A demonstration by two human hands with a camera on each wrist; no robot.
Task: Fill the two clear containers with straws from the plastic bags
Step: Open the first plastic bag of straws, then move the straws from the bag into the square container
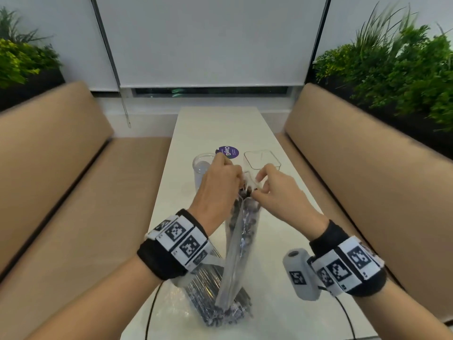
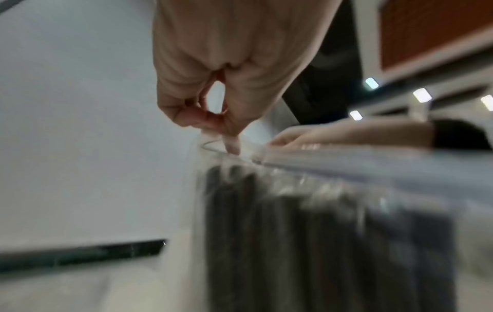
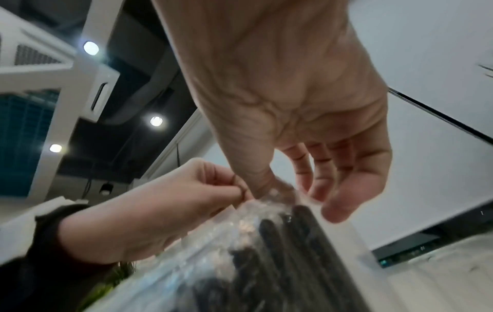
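From the head view, the left hand (image 1: 220, 182) and right hand (image 1: 274, 192) meet at the top of a clear plastic bag (image 1: 235, 253) stood upright on the white surface (image 1: 215, 123), each grip pinching one side of the bag's mouth. Dark straws (image 1: 247, 217) fill it. A second bag (image 1: 206, 288) of straws lies flat beneath it, near the surface's close edge. Beyond the hands, the round clear container (image 1: 202, 165) and the square clear container (image 1: 262, 159) both stand with no straws in them, so by my reading the task is barely begun: the first bag is only being opened, and both fills remain

In the left wrist view, the left hand's thumb and fingers (image 2: 232, 145) nip the film at the bag's rim, straws blurred just below

In the right wrist view, the right hand's thumb presses the crumpled film against the forefinger while the other fingers (image 3: 344, 190) hang loosely curled; the left hand pinches just beside it
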